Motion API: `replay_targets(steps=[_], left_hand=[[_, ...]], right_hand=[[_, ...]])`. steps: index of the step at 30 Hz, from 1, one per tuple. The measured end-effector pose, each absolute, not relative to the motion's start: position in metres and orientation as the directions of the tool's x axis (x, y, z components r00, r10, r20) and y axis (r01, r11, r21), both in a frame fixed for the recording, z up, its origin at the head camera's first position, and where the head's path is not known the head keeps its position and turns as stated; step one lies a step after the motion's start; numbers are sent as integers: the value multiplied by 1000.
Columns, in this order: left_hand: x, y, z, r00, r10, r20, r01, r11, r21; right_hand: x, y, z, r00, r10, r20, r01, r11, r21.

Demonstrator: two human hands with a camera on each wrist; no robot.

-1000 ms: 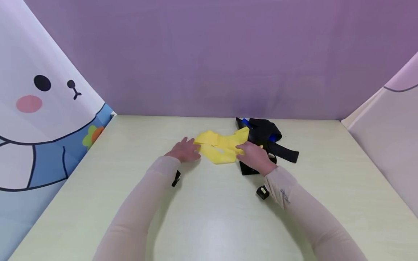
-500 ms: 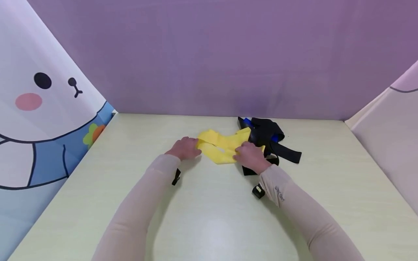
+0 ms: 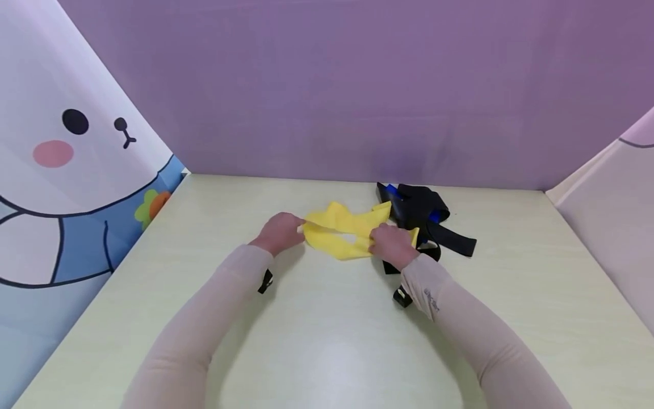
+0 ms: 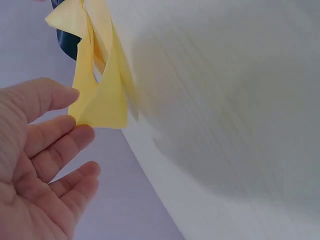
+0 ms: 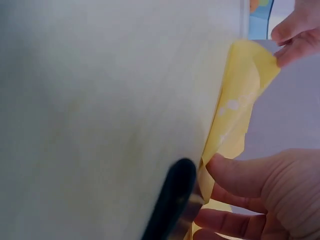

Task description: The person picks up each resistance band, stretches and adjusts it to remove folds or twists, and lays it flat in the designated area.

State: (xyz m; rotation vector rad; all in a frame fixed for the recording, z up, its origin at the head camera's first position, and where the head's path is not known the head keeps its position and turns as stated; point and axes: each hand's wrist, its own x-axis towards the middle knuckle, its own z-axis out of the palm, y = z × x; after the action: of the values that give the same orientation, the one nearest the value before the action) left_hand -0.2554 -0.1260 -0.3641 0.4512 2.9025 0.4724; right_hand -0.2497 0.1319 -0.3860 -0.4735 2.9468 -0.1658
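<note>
A thin, creased yellow sheet, cloth-like (image 3: pixel 334 244), is stretched between my two hands over the table, with a slit gaping along its middle. My left hand (image 3: pixel 278 234) pinches its left corner; in the left wrist view the thumb and forefinger meet on that corner, the other fingers loosely bent. At the sheet's right part my right hand (image 3: pixel 392 245) grips it between thumb and fingers. The right wrist view shows pale spots on the yellow sheet (image 5: pixel 232 95), and the right hand (image 5: pixel 265 185) holding its near end.
A heap of black straps and panels with blue patches (image 3: pixel 419 207) lies right behind the right hand, one strap (image 3: pixel 452 240) reaching right. A purple backdrop (image 3: pixel 327 91) rises at the table's (image 3: pixel 327 352) back edge. Printed cloth walls (image 3: pixel 97 199) flank both sides.
My left hand has gone from spread fingers at the sheet's left edge to pinching its corner, and has drawn slightly left. The slit gapes wider. The right hand has closed more on the sheet.
</note>
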Motion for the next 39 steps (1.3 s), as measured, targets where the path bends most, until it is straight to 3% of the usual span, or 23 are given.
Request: replay_targets(steps=[11, 15, 20, 23, 30, 39], left_hand=[[-240, -143, -368, -926, 320, -198, 268, 930, 251], [-239, -141, -364, -918, 320, -233, 288, 944, 159], [-236, -134, -354, -922, 348, -172, 330, 935, 128], [-233, -126, -346, -913, 396, -93, 370, 903, 219], [-222, -95, -333, -859, 501, 108, 446, 627, 639], [-209, -72, -329, -876, 425, 227, 428, 468, 773]], right_hand=[[-251, 132, -382, -951, -273, -149, -252, 957, -145], [-247, 136, -369, -960, -255, -117, -221, 944, -244], [-240, 141, -343, -953, -304, -13, -273, 872, -407], [-234, 142, -332, -939, -343, 39, -316, 811, -492], [-222, 140, -314, -922, -377, 93, -344, 682, -646], [-204, 135, -302, -890, -413, 193, -428, 614, -664]])
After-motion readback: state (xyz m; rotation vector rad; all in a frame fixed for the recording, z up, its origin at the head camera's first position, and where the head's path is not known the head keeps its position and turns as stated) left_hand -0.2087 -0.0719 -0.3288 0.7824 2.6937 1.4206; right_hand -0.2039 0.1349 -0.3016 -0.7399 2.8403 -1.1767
